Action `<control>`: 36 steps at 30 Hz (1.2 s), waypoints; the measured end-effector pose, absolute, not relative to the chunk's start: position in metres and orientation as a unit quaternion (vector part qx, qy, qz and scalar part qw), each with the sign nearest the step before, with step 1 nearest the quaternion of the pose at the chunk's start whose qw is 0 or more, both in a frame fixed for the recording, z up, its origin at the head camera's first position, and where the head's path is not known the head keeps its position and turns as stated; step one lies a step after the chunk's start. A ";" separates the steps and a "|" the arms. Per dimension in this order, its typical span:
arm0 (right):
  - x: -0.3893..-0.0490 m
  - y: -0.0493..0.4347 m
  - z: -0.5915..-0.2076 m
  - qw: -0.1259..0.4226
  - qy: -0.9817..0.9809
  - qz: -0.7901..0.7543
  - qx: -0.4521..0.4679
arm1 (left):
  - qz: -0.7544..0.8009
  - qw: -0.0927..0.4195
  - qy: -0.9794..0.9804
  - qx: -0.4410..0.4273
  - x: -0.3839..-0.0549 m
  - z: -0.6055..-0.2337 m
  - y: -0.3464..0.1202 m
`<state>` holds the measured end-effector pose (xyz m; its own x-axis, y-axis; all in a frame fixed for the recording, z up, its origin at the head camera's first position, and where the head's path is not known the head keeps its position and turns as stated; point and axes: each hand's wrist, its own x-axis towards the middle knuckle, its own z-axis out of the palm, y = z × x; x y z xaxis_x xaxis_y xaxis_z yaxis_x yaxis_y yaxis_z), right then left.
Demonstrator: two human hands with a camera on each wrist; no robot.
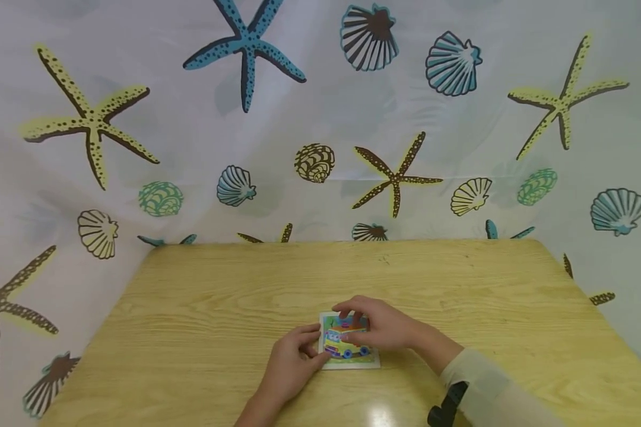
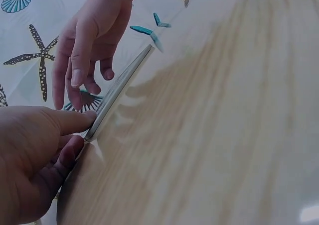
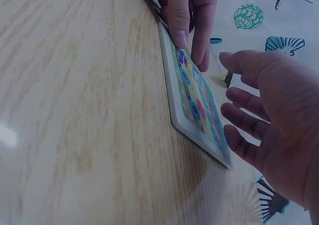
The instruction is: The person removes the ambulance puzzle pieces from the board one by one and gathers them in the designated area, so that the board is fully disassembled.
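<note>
A small square picture board [image 1: 352, 363] with a white border lies on the table, showing a cartoon yellow bus with blue wheels. My left hand [image 1: 294, 362] holds it by the left edge, the thumb on its face and the fingers at its side. Over the board's right part hovers my right hand [image 1: 384, 325], fingers spread and loosely bent, covering some of the picture. In the right wrist view the right hand [image 3: 284, 110] holds nothing, its fingertips just off the far side of the board [image 3: 197, 100]. Edge-on, the board [image 2: 117, 88] looks thin in the left wrist view.
The wooden table [image 1: 219, 296] stretches out around the board. Behind it and at both sides hangs a white cloth [image 1: 278, 130] printed with starfish and shells. A black strap [image 1: 448, 406] sits on the right sleeve.
</note>
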<state>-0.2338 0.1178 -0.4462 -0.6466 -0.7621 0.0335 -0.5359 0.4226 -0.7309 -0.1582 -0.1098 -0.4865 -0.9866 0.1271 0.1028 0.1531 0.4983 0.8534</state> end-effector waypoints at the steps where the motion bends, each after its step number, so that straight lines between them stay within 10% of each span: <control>1: -0.235 0.115 -0.447 0.157 0.827 -0.372 -0.391 | -0.494 0.012 -0.865 -0.082 -0.158 -0.486 -0.110; 36: -0.254 0.089 -0.460 0.128 0.864 -0.246 -0.420 | -0.507 0.005 -0.858 -0.086 -0.157 -0.491 -0.116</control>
